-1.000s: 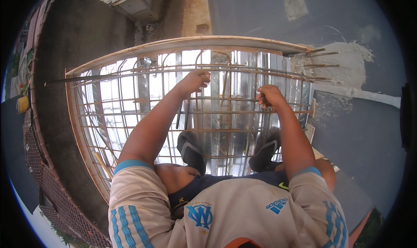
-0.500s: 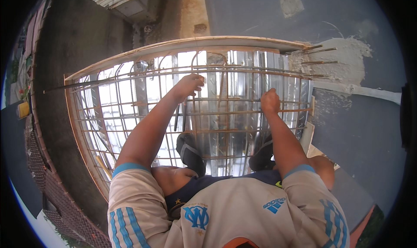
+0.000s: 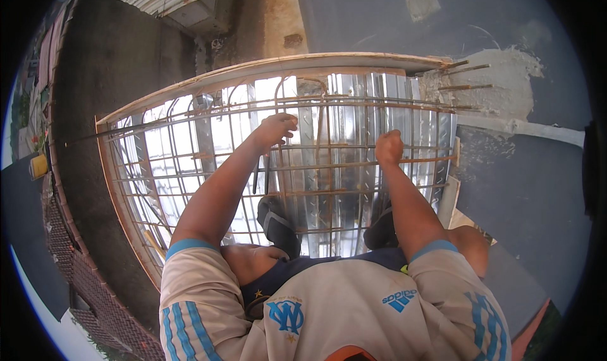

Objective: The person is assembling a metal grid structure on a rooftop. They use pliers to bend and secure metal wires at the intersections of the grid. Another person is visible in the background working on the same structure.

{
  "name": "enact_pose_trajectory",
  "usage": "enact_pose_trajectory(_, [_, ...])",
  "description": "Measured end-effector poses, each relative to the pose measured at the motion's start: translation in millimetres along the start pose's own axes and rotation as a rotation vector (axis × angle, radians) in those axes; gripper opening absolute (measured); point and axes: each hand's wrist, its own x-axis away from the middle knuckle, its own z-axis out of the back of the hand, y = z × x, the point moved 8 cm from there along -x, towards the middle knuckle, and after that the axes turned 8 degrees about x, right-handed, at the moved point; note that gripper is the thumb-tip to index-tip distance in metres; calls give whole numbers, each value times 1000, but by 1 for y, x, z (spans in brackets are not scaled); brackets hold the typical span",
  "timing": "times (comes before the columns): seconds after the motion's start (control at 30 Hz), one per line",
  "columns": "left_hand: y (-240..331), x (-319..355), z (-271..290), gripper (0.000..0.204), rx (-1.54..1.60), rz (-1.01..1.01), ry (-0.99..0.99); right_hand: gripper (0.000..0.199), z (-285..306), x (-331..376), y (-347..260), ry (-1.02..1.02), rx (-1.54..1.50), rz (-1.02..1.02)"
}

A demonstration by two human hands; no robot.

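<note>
My left hand (image 3: 276,131) is over the rebar mesh (image 3: 344,167), fingers curled, with the thumb side toward the mesh's upper bars. Two dark handles, like those of pincers (image 3: 266,174), stick out below its palm; the tool's head is hidden. My right hand (image 3: 389,148) is a closed fist just above a crossbar to the right. Whatever it pinches, perhaps something thin, is too small to make out. Rusty bars cross in a grid over shiny corrugated metal decking (image 3: 316,206).
A wooden form board (image 3: 272,65) edges the mesh's far side, another the left. Bar ends (image 3: 471,87) jut over a rough concrete patch (image 3: 506,89) at right. My shoes (image 3: 278,225) stand among the bars. Beyond the left board lies a dark wall (image 3: 120,64).
The fingers of my left hand have loosened and spread slightly. My right fist has shifted a little to the left. The view has moved slightly.
</note>
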Motion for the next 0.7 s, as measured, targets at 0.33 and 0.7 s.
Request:
enact_pose_trajectory(0.33, [12,2,-24,45,-64,18,-50,15,-60,0,5,-557,-634,-209])
enact_pose_trajectory(0.7, [31,-3,-40,40,-340,-55,-21,10,-55,-24,-6,-731,-638,-341])
